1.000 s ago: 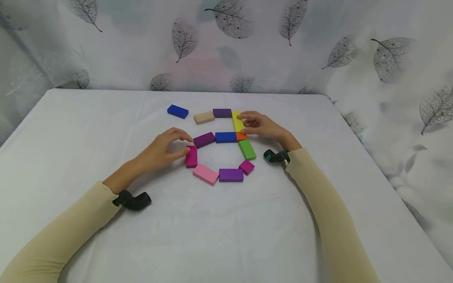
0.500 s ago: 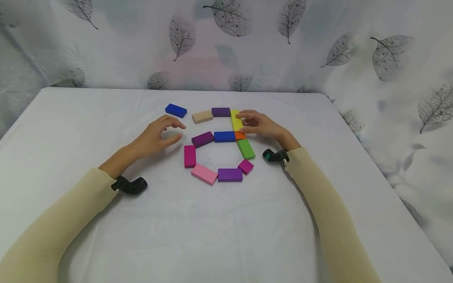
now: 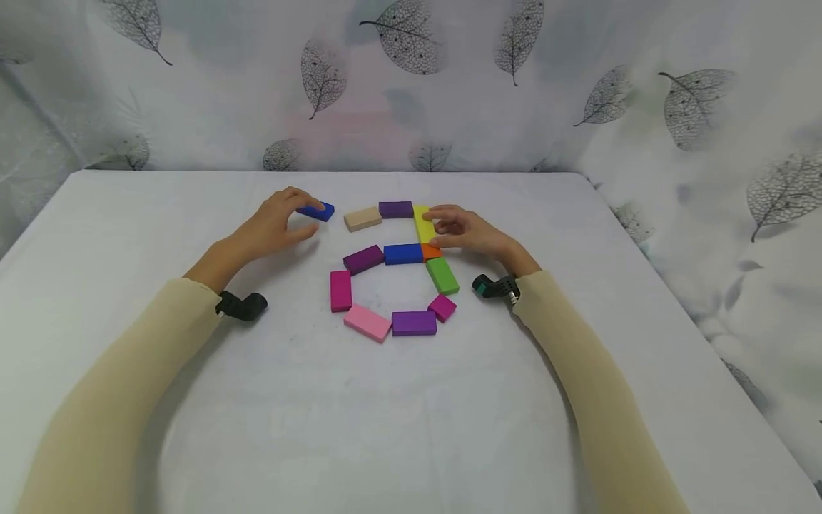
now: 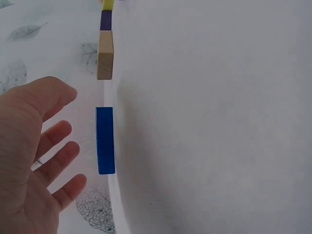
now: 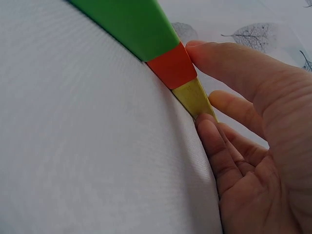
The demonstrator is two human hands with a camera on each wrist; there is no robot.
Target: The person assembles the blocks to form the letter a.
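My left hand is beside the far-left blue block, its fingertips overlapping the block in the head view. The left wrist view shows that blue block standing apart from the spread, bent fingers. On the right, my right hand rests against the yellow block, its thumb by the orange block. From the right wrist, the thumb touches the orange block's edge, while loosely bent fingers lie along the yellow block.
A wooden block and a purple block line up left of the yellow one. Below lies a ring including another blue block, a green block, a pink block and a magenta block, on a white-covered table.
My left hand has left the magenta block and moved away from me and leftward to the far-left blue block. The right hand stays at the yellow and orange blocks.
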